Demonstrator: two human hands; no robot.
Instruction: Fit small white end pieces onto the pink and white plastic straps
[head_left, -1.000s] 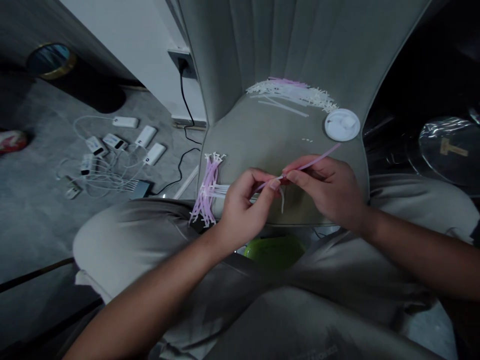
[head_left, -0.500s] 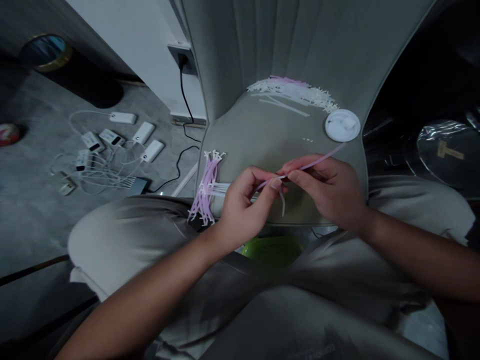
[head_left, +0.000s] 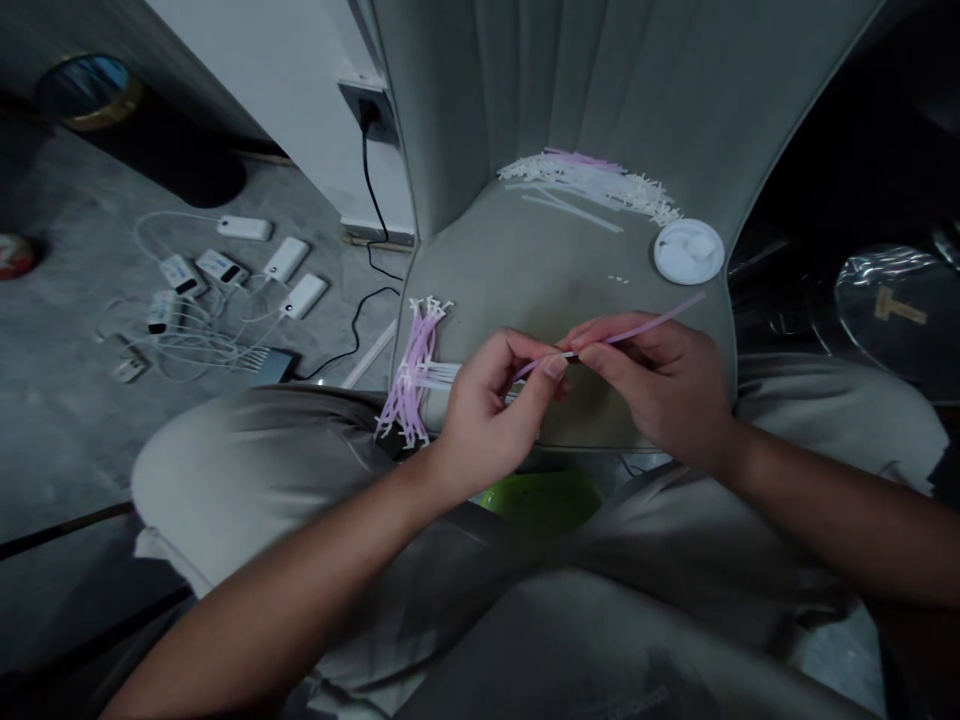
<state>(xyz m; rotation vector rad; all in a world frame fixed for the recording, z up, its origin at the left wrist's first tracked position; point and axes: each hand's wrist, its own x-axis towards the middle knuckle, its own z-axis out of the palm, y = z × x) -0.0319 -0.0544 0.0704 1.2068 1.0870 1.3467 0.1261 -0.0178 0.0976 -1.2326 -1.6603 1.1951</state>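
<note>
Over the front of the chair seat (head_left: 517,270), my left hand (head_left: 491,405) pinches a thin purple strip (head_left: 527,369) between thumb and fingers. My right hand (head_left: 664,390) pinches a second purple length (head_left: 656,322), whose free end points up and right. A small white piece (head_left: 568,355) shows between the two sets of fingertips; whether it joins the purple lengths I cannot tell. Left of my left hand lies a bundle of purple strips (head_left: 411,375) with white forked ends, beside several whitish strips (head_left: 441,374) partly hidden by that hand.
Against the backrest lies a heap of white pieces and pale strips (head_left: 585,180). A round white lid-like dish (head_left: 688,252) sits at the seat's right edge, near tiny white bits (head_left: 618,280). White power banks (head_left: 287,260) and cables cover the floor at left. A green container (head_left: 541,500) is below.
The pale strip that hung below my left fingertips no longer shows there. Both hands keep their pinch and have barely moved. The view has shifted slightly.
</note>
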